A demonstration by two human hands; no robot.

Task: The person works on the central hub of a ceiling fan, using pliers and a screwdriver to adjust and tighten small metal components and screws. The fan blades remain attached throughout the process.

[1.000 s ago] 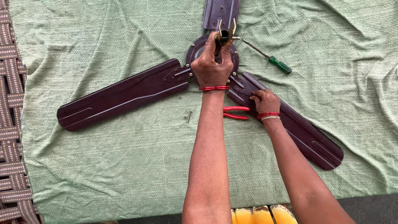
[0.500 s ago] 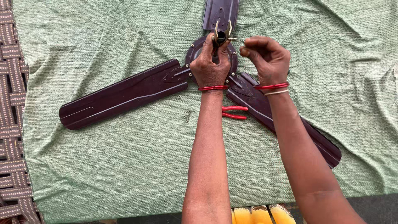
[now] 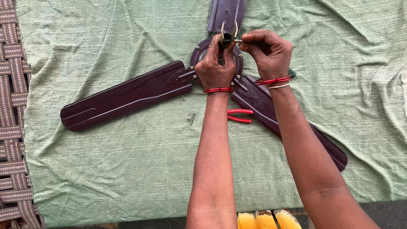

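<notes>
A dark maroon ceiling fan lies on green cloth with three blades spread out. My left hand is closed around the short black stem that stands up from the fan's hub. My right hand is beside it, and its fingertips pinch a small metal pin at the stem's forked top. Both wrists wear red bangles. The hub's middle is hidden under my left hand.
Red-handled pliers lie on the cloth between my forearms, beside the lower right blade. A few small screws and nuts lie under the left blade. A woven strap surface runs along the left edge. Yellow objects show at the bottom.
My right hand has left the lower right blade near the pliers and risen to the stem's top, where it now pinches the pin. My left hand has kept its grip.
</notes>
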